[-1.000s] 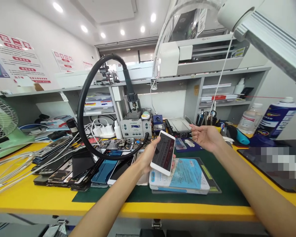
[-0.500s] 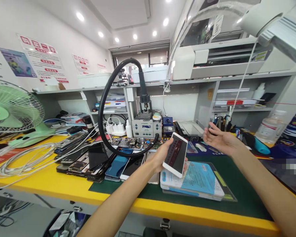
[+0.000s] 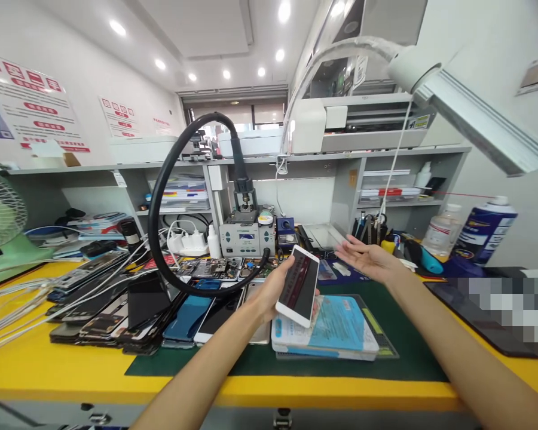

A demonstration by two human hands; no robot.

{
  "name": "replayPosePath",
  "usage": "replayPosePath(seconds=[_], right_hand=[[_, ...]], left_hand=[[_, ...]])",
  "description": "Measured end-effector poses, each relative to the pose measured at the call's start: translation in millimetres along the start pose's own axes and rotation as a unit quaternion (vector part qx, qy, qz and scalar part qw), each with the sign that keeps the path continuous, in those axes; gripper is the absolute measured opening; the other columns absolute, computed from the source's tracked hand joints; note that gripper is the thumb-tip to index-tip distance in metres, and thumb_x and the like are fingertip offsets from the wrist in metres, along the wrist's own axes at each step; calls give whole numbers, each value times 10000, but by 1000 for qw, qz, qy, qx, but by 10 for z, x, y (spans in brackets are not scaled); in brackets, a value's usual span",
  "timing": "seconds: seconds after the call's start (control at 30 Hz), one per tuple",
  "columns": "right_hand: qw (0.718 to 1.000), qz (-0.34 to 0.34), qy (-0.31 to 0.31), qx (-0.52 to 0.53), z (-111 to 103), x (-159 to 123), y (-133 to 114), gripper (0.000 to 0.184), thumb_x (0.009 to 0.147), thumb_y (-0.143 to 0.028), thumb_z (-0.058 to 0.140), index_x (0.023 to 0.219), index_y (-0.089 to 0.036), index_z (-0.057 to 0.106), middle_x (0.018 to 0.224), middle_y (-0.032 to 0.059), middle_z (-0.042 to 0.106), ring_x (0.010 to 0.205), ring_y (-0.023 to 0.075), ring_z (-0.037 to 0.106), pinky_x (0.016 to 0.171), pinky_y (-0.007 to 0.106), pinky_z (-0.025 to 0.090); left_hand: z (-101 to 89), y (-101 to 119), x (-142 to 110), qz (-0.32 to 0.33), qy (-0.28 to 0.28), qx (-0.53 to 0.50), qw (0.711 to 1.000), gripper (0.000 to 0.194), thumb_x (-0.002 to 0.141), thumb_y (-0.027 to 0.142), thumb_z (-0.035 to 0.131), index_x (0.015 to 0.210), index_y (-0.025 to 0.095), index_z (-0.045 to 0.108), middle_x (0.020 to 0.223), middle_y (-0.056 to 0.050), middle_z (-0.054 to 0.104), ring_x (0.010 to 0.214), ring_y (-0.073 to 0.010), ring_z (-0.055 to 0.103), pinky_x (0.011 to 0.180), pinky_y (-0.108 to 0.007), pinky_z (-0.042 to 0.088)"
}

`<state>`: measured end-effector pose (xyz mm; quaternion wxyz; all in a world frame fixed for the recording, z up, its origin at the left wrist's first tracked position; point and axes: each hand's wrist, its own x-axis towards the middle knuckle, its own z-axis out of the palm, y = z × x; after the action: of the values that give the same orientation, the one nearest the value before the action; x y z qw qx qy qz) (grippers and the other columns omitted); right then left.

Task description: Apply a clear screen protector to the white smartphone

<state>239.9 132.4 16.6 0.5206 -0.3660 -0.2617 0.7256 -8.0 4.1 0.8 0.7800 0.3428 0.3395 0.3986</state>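
White-framed smartphone with a dark, glossy glass screen (image 3: 299,288) sat tilted in the left hand (image 3: 271,291), above the left end of a flat blue-and-white box (image 3: 343,325); whether it touched the box could not be told. The left thumb pressed one long edge while fingers wrapped behind, their tips showing at the other. Behind and right of the box, the right hand (image 3: 370,260) was empty, its fingers loosely extended, slightly curled and close together. A green work mat (image 3: 415,358) lay beneath the box, and a blue phone panel (image 3: 189,316) lay left of it. The slim handset looked light, stiff and slippery, its glass likely fragile, best held by the long side edges, without pressure on the screen.
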Motion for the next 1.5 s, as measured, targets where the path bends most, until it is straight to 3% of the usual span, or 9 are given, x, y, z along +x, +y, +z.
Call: replayPosePath(seconds=[0.07,0.23,0.43,0.73,0.97,1.07,1.17,1.5], right_hand=[[1000,-5,2,0,0,11,19,588,910,59,495,1420,-231,528,1156,95,707,985,205,782,830,376,693],[1000,-21,2,12,5,24,13,566,914,77,473,1432,-147,521,1217,144,710,961,174,786,809,227,675],[999,-42,16,9,-18,43,27,532,906,59,529,1377,-186,558,1209,96,725,937,182,792,799,280,693],[998,-47,34,1,63,-27,28,553,926,55,474,1434,-158,520,1219,121,705,949,143,774,786,183,670],[996,-53,65,-35,49,40,41,439,989,-57,530,1398,-218,552,1135,93,674,965,187,748,759,330,699],[992,-75,94,-44,55,198,75,329,1003,-207,623,1330,-179,597,1181,86,673,937,180,711,736,331,660],[986,-106,114,-51,81,348,103,330,995,-320,655,1285,-164,625,1233,94,665,983,194,686,792,366,628],[975,-160,138,-71,174,531,90,377,985,-366,662,1299,-162,621,1282,106,651,1079,235,673,881,442,609]], left_hand=[[11,2,-11,1,-4,-3,1000,684,998,670,340,1074,68,655,865,-189,718,670,-275,716,658,-403,589],[42,5,-30,5,14,-4,1000,673,1011,655,308,1119,83,647,909,-192,733,659,-270,718,648,-405,590],[36,-4,-24,6,11,-19,1000,637,1006,649,373,1150,92,646,932,-186,739,729,-268,740,671,-372,590],[41,-2,-26,7,19,-18,1000,607,1009,636,368,1068,99,644,864,-179,733,637,-264,721,598,-374,588],[78,14,-49,20,27,-8,999,596,1028,599,334,1080,90,640,853,-182,736,634,-275,731,596,-394,607],[62,9,-35,17,21,-18,999,599,1022,613,348,1107,95,636,867,-182,737,649,-276,735,588,-387,601],[39,4,-17,16,22,-22,999,606,1018,622,356,1118,93,634,879,-183,739,653,-275,735,583,-380,596],[-32,-22,21,17,22,-10,1000,616,995,648,400,1044,87,651,942,-217,739,672,-286,736,652,-422,613]])
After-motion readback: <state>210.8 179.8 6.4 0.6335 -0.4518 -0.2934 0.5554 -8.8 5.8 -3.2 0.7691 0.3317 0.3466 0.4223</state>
